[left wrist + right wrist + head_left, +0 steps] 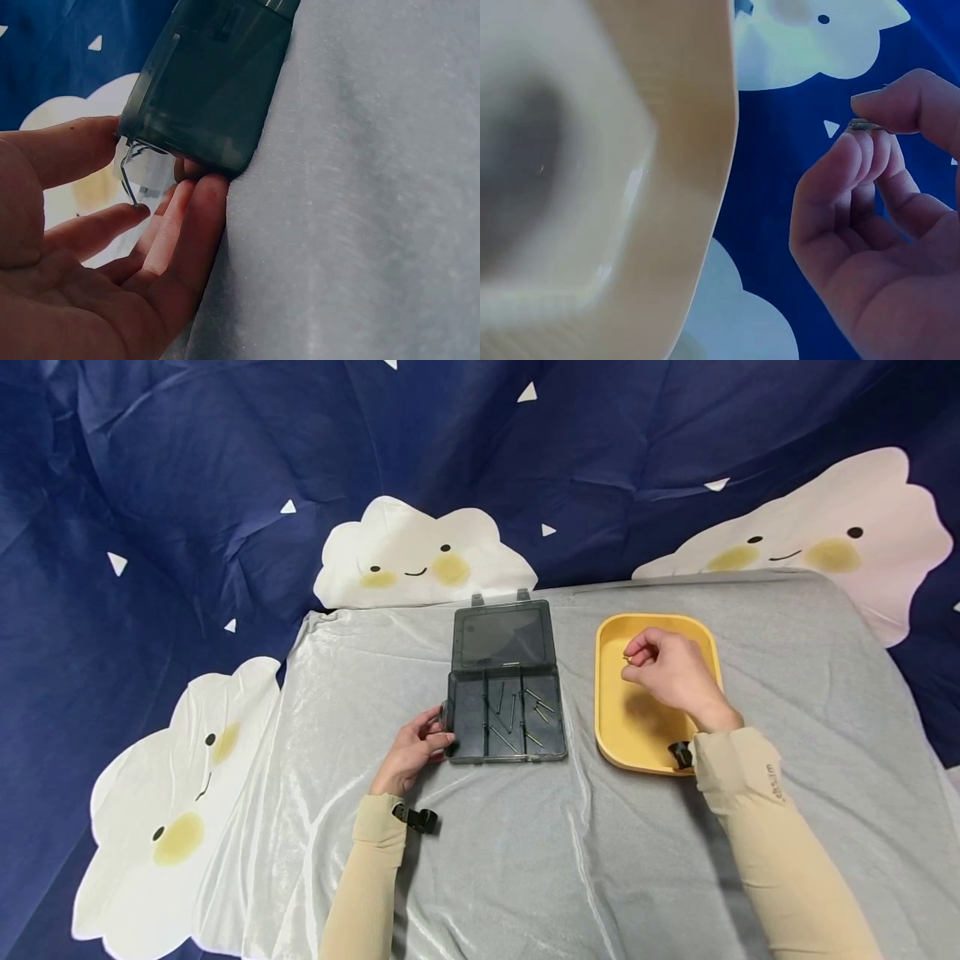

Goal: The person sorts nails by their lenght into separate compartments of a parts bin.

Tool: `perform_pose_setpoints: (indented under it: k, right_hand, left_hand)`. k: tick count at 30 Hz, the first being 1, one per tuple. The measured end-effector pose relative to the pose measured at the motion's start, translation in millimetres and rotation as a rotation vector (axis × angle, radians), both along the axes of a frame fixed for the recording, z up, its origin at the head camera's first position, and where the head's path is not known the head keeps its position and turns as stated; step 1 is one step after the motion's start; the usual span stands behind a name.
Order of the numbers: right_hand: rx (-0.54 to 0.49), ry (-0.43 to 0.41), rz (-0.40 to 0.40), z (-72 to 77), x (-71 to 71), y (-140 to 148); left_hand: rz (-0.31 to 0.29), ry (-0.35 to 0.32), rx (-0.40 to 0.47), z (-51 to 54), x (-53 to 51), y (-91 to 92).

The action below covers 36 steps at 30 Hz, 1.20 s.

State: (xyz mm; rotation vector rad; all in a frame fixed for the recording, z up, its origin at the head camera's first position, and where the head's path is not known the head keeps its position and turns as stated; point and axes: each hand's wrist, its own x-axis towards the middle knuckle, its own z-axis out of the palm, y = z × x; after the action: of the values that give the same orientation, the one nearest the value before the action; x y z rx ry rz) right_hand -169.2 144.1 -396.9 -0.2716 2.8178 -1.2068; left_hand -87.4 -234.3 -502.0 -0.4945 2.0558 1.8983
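Observation:
A dark, see-through compartment box lies with its lid folded back. Long dark screws are in its middle compartment, and shorter brass-coloured screws in the right one; the left compartment holds none. At the box's left side my left hand grips the edge, thumb on the rim and fingers low against the wall. Over the yellow tray my right hand pinches a small brass-coloured screw between thumb and fingertips. Most of that screw is hidden by the fingers.
Grey cloth covers the table under box and tray. A dark blue curtain with clouds and triangles hangs behind and at the left. One thin brass-coloured piece lies by the lid's hinge.

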Motion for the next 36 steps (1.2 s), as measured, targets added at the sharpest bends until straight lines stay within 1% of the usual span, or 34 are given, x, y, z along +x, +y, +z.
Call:
perform_pose_setpoints:
  k: [4, 12, 15, 17, 24, 27, 32, 36]
  right_hand:
    - [-0.020, 0.005, 0.023, 0.2, 2.6, -5]
    - [-0.070, -0.020, 0.065, 1.3, 8.5, -16]
    - [-0.084, -0.026, 0.082, 1.8, 9.8, -20]
    - [-0.096, -0.032, 0.090, 1.4, 10.5, -23]
    - [-0.124, -0.079, 0.121, -3.4, 14.3, -35]
    - [-0.140, -0.104, 0.135, -7.0, 16.1, -41]
    - [-0.149, -0.126, 0.160, -14.5, 18.6, -49]
    - [-0.137, -0.133, 0.175, -19.6, 20.2, -55]
  left_hand:
    - [-0.006, -0.002, -0.003, 0.3, 0.0, -0.2]
    - [-0.023, -0.015, 0.002, 0.7, -0.2, -1.6]
    - [-0.034, -0.022, 0.002, 2.5, -0.5, -2.2]
    - [-0.041, -0.028, -0.001, 5.7, -0.3, -2.0]
    - [-0.048, -0.032, -0.004, 29.4, 6.1, 5.3]
    - [-0.045, -0.029, 0.003, 31.9, 7.0, 6.3]
    - [-0.041, -0.031, 0.014, 30.3, 6.0, 5.7]
    - [-0.022, -0.024, 0.019, 14.1, 3.0, 2.0]
